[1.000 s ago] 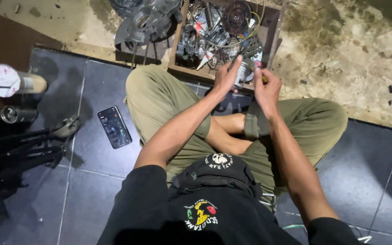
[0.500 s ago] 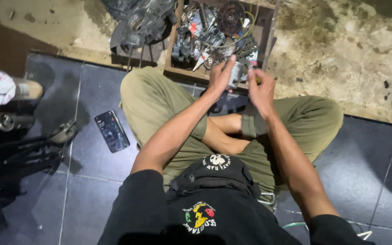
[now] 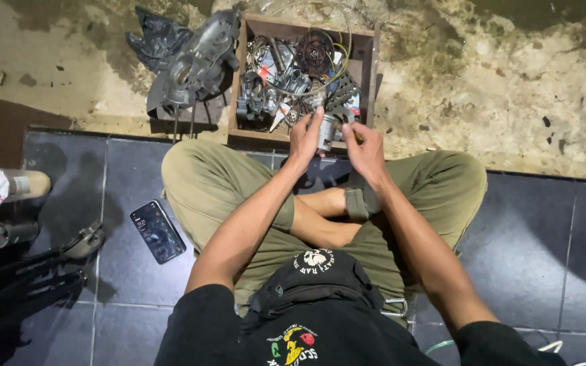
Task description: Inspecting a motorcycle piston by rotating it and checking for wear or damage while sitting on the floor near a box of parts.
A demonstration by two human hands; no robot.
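Sitting cross-legged on dark floor tiles (image 3: 544, 271), a person faces a wooden box (image 3: 367, 74) full of metal parts. A grey engine cover (image 3: 194, 64) lies beside the box. A phone (image 3: 157, 231) lies by the knee. The left hand (image 3: 304, 139) and right hand (image 3: 364, 150) hold a small metal can (image 3: 327, 132) between them, just over the box's near edge.

olive trousers (image 3: 205, 183), blk tiles (image 3: 544, 237), brown crate (image 3: 369, 64)
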